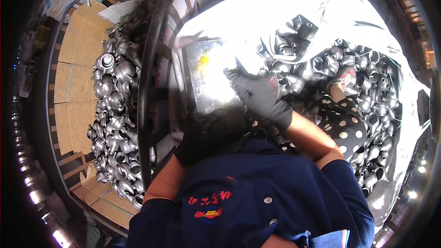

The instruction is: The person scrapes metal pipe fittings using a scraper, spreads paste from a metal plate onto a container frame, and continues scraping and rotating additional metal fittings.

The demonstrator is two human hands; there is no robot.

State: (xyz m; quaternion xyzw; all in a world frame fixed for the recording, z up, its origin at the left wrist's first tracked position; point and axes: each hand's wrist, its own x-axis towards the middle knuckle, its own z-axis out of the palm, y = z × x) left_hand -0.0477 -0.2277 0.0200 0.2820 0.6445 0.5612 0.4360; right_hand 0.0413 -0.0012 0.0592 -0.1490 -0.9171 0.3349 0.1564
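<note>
A bright metal plate or box top (213,76) with a yellow spot lies in front of me, partly washed out by glare. My right hand (262,94), in a dark grey glove, is at its right edge, fingers bent and close together. A narrow dark shape (240,67) shows by the fingertips; I cannot make out what it is. In deep shadow at the plate's near edge is my left hand (197,140), in a black glove; its fingers are hidden. Grey metal pipe fittings (363,105) lie heaped around my legs on the right.
On the left stands a metal-framed crate lined with cardboard (73,105), heaped with similar fittings (115,124). Its dark frame bar (148,87) runs close by my left arm. A white sack (390,41) surrounds the right heap. My shoe (342,79) rests among those fittings.
</note>
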